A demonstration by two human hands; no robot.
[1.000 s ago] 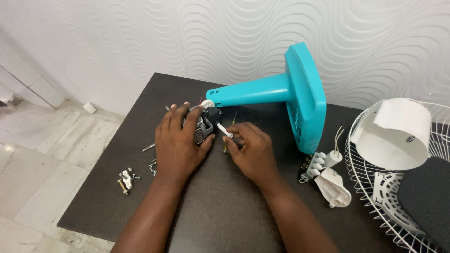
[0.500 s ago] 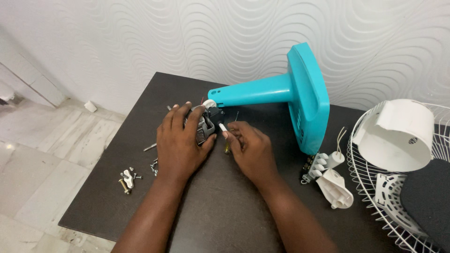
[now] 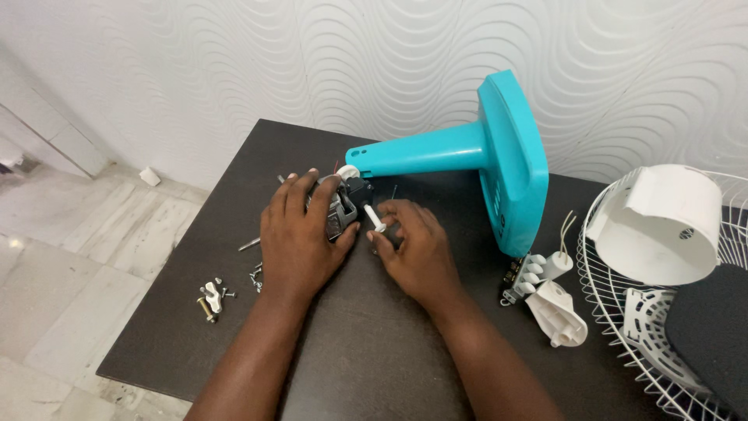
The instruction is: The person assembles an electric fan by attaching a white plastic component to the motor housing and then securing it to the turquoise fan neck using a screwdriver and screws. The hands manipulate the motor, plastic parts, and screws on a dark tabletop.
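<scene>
Gripping motor [image 3: 340,209]; pinching white shaft [image 3: 375,217]

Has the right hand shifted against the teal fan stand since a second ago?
No clear shift. The right hand stays just below the teal fan stand neck, fingers at the small white shaft.

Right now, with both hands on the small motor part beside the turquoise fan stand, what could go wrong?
1. The loose screws lie near the table edge by the left forearm; a sweep could knock them off.
2. The right hand pinches a small white pin; it may slip from the fingers.
3. The turquoise fan stand lies on its side, so pushing the motor part under the left hand might roll it.
</scene>
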